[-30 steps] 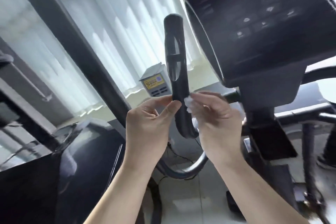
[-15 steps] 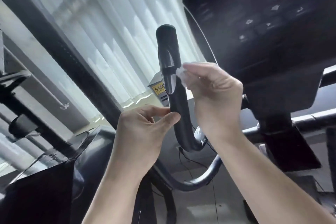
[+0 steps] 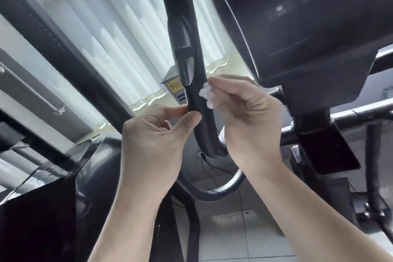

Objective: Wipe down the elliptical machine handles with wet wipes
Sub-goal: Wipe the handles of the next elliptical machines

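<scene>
The left hand (image 3: 153, 140) pinches the handle (image 3: 180, 17) to steady it while the right hand (image 3: 244, 117) pinches a wipe (image 3: 204, 92) against its side.

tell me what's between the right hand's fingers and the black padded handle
A crumpled white wet wipe, pinched by the right hand, pressed against the black padded handle, in the head view.

My wipe (image 3: 205, 94) is white, the handle (image 3: 180, 17) glossy black; behind the handle, white pleat-striped curtains (image 3: 110, 34) and a yellow-labelled grey box (image 3: 173, 88).
</scene>
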The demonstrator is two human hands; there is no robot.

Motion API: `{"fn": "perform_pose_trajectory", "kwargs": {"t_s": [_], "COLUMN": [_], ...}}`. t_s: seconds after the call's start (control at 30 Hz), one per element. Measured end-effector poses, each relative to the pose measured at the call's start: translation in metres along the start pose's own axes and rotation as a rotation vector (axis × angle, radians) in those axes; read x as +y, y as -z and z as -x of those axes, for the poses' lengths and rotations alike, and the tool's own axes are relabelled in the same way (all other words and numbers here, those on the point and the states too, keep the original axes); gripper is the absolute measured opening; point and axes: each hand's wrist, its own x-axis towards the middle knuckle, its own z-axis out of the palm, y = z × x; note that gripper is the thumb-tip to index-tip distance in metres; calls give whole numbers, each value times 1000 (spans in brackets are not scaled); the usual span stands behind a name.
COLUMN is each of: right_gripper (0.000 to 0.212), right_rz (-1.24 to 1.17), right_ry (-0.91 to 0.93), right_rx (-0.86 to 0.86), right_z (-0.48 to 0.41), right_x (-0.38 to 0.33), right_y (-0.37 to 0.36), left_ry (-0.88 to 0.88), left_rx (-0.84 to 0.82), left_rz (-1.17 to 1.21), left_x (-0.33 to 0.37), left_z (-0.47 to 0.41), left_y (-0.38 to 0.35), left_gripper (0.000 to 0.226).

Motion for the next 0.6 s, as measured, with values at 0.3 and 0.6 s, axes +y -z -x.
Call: {"fn": "perform_pose_trajectory", "kwargs": {"t_s": [0.3,0.6], "right_gripper": [13,19], "right_rz": [290,442], "right_ry": [-210,-63], "right_rx": [117,104], "right_z": [63,78], "right_x": [31,34], "right_y": [48,39], "left_ry": [15,95], "left_rx": [46,47], "left_rz": [160,141], "left_x": [-25,-50], "left_z": [25,47], "left_y": [-12,-23], "left_gripper": [17,32]}}
